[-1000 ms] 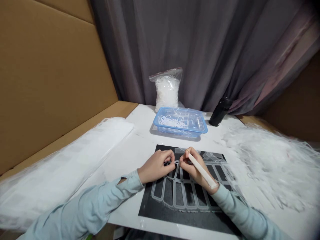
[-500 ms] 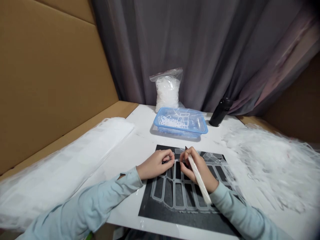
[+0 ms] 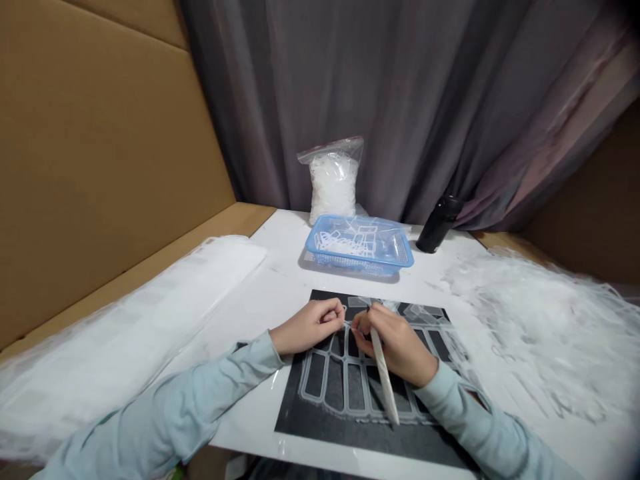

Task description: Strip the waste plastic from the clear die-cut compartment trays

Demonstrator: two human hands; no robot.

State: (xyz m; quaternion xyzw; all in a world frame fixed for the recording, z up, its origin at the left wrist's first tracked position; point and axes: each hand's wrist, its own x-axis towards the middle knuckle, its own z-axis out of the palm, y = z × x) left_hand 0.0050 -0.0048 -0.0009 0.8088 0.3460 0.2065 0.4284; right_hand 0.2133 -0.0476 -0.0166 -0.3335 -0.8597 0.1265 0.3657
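Note:
My left hand (image 3: 307, 327) rests at the near edge of a black mat (image 3: 320, 427), its fingers curled and pinching a thin clear plastic strip (image 3: 347, 324). My right hand (image 3: 395, 343) is close beside it on the mat, gripping a white pointed stick (image 3: 384, 380) whose lower end reaches down over the mat. Clear plastic frames with rectangular openings (image 3: 355, 387) lie on the mat under my hands. Several clear plastic pieces (image 3: 417, 312) lie at the mat's far edge. My hands hide part of the frames.
A blue mesh basket (image 3: 359, 245) holding clear plastic pieces stands beyond the mat, with a zip bag of white pieces (image 3: 334, 183) behind it. A black bottle (image 3: 439, 225) stands to the right. Heaps of white plastic lie on both sides.
The white stick has swung from slanting toward my right sleeve to pointing nearly straight down the mat. My right hand has turned and shifted slightly left.

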